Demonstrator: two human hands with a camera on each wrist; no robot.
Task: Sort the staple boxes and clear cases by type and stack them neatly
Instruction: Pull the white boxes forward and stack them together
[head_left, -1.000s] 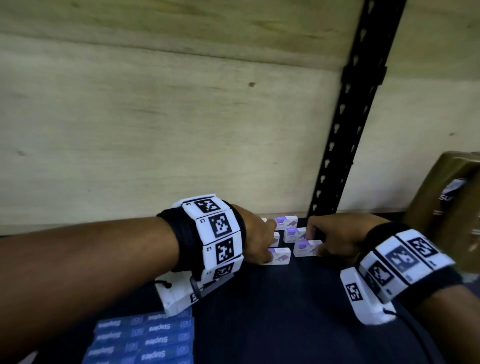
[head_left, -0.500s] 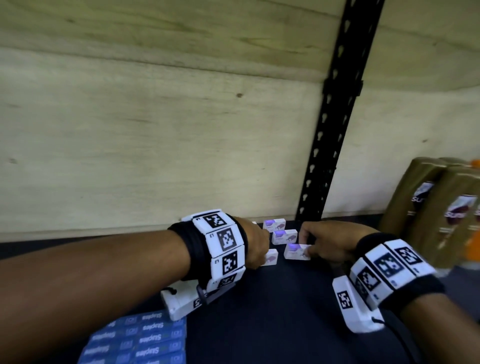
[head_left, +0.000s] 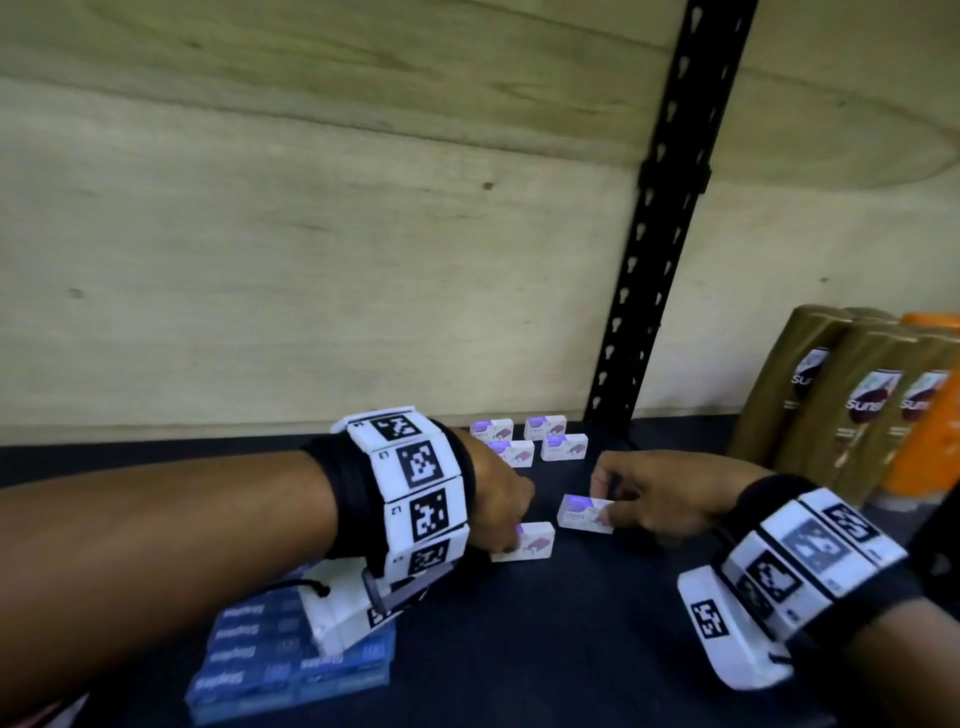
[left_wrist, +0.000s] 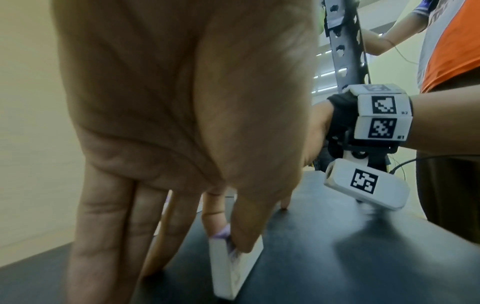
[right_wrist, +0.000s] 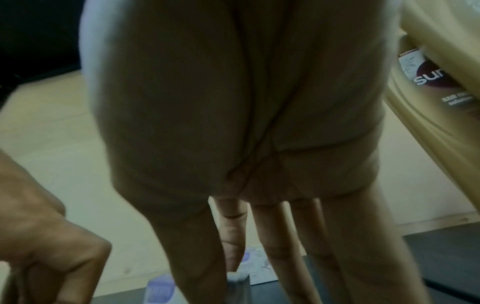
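Small white staple boxes with purple print lie on a dark shelf (head_left: 571, 649). My left hand (head_left: 506, 519) pinches one white box (head_left: 527, 543) between thumb and forefinger; the same box (left_wrist: 233, 265) stands on its edge in the left wrist view. To its right, my right hand (head_left: 639, 501) grips another white box (head_left: 579, 514) from the right side. Several more white boxes (head_left: 563, 447) sit in two rows by the back wall. A stack of blue staple boxes (head_left: 291, 665) lies at the front left, partly under my left wrist.
A black perforated upright (head_left: 654, 260) rises behind the white boxes. Tall gold bottles (head_left: 852, 415) and an orange one (head_left: 930, 431) stand at the right. A plywood wall (head_left: 311, 260) closes the back. Another person in an orange top (left_wrist: 454, 51) shows in the left wrist view.
Both hands have drawn back toward me from the cluster at the wall, each bringing a white box. The remaining boxes by the wall are now uncovered.
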